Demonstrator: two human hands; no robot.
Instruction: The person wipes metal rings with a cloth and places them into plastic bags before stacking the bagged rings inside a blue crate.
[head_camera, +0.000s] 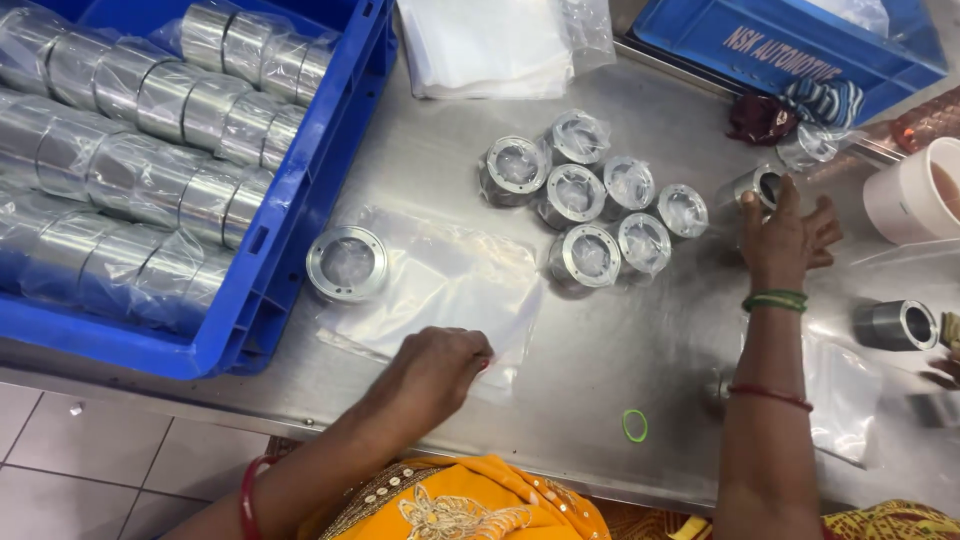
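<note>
A: Start at the hands. What's each one doing?

B: The left hand (440, 365) is curled, fingertips pinching the near edge of a clear plastic bag (440, 285) lying flat on the steel tabletop (580, 370). The right hand (785, 240) is spread, fingers fanned, reaching to a metal ring (760, 185) standing just past its fingertips; I can't tell whether it actually grips it

A: And the bag, is anything in it?

B: One bare ring (347, 262) sits at the bag's far left corner, beside the blue crate (300, 215). Whether it's inside or just on top, I can't tell

A: How far along would you say?

B: Well into it, I'd judge. The crate holds several rows of wrapped rolls (130, 160) of rings, too overlapped to count exactly. Seven single rings (590, 200) in small bags stand clustered mid-table, apparently waiting

A: Anything else loose?

B: One metal sleeve (895, 325) lying on its side at the right, one green rubber band (635, 425) near the front edge, a stack of unused bags (490, 45) at the back, and a second blue crate (790, 50) far right
</note>
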